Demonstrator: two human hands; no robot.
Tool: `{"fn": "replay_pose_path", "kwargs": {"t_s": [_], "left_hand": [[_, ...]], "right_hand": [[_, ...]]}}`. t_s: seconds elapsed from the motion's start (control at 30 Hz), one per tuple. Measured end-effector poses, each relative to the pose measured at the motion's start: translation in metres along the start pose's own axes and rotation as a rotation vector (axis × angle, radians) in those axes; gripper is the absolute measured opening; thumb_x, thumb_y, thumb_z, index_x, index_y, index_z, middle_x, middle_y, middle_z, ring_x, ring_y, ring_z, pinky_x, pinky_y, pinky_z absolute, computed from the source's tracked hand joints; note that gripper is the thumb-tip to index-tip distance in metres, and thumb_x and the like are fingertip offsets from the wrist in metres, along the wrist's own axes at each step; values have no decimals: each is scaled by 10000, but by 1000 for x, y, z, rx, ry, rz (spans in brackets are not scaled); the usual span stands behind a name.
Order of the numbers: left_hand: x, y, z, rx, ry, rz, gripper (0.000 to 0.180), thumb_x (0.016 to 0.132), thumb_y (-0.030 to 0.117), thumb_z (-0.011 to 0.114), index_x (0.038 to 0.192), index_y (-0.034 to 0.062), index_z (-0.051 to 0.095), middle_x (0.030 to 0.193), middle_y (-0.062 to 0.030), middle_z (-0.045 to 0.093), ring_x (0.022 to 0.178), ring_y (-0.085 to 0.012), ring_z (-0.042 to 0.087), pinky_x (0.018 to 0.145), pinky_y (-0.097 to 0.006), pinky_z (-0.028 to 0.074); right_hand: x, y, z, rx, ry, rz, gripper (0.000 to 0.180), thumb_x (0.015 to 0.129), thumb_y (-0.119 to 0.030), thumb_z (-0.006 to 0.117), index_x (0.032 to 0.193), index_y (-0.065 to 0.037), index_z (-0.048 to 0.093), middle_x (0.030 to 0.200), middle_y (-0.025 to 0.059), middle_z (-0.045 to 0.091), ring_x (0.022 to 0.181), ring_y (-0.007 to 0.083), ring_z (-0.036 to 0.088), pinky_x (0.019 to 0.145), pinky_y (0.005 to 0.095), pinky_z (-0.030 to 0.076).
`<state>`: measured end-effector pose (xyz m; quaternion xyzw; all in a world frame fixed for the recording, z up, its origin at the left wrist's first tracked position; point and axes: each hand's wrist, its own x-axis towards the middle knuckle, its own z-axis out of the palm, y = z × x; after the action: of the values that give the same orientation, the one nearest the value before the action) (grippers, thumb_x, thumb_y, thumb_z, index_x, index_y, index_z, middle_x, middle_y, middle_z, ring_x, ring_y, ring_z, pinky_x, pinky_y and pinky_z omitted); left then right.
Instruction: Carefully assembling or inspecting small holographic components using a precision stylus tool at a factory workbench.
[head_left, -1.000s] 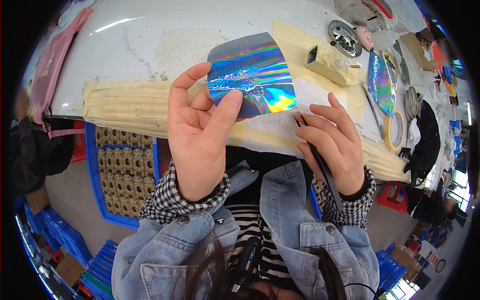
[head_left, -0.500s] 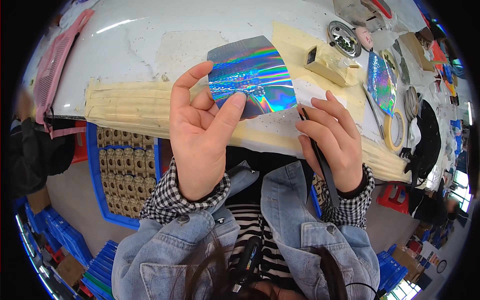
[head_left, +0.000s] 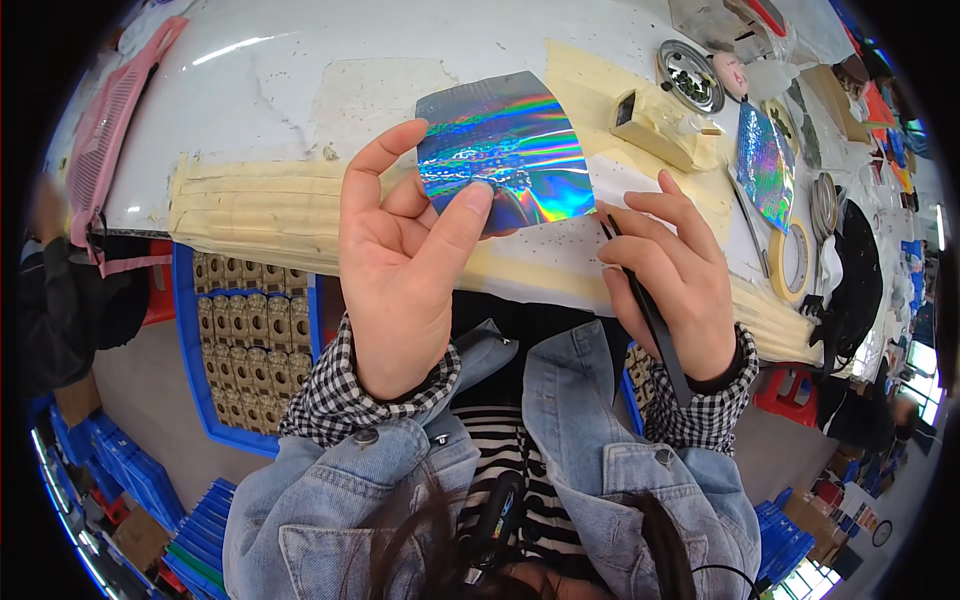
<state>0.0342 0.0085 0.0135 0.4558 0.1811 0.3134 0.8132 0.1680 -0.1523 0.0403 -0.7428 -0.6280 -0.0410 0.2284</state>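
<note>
Between the thumb and fingers of my left hand (head_left: pixel 405 265) is a shiny blue holographic sheet (head_left: pixel 515 150), raised above the table's front edge and slightly curved. Small raised marks show across its middle and left. My right hand (head_left: pixel 675 280) grips black tweezers (head_left: pixel 650 315), their tips pointing up and away from me near the sheet's lower right corner. Whether the tips touch the sheet or hold anything, I cannot tell. Beyond that hand, a second holographic sheet (head_left: pixel 765 165) lies on the right of the table.
A tape-covered block (head_left: pixel 660 135), a round metal dish (head_left: pixel 690 78) of small dark parts, and a masking tape roll (head_left: pixel 790 262) lie to the right. A pink basket (head_left: pixel 120 140) stands far left. Below the table's left edge, a blue tray (head_left: pixel 215 425) holds rows of brownish housings.
My right hand and the tweezers have shifted slightly right, with the fingers a little more spread. The sheet in my left hand has tilted slightly, and its reflections differ.
</note>
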Motion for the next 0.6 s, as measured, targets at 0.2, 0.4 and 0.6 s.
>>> {"fn": "replay_pose_path", "kwargs": {"t_s": [0.2,0.4,0.6], "left_hand": [[-1,2,0,4,-8,-14,493,920,-22,528,1363,7,314,1163,-138,599,1016,-173,615,861,-341,533],[0,4,5,-47,31,-38,526,871,-75,579,1321,-15,315,1057,-166,628,909,-184,650,820,-293,541],[0,6,6,-76,40,-31,529,868,-79,578,1322,-18,313,1064,-168,625,911,-184,649,811,-296,542]], "right_hand": [[-2,1,-4,38,58,20,192,713,11,631,896,-38,603,1053,144,687,1044,333,589,1033,552,377],[-4,-5,-7,143,290,46,269,700,-2,661,965,-33,628,994,131,691,957,298,618,965,482,458],[-3,0,-2,205,298,35,274,716,-7,646,989,-16,625,994,142,692,954,301,620,949,475,466]]}}
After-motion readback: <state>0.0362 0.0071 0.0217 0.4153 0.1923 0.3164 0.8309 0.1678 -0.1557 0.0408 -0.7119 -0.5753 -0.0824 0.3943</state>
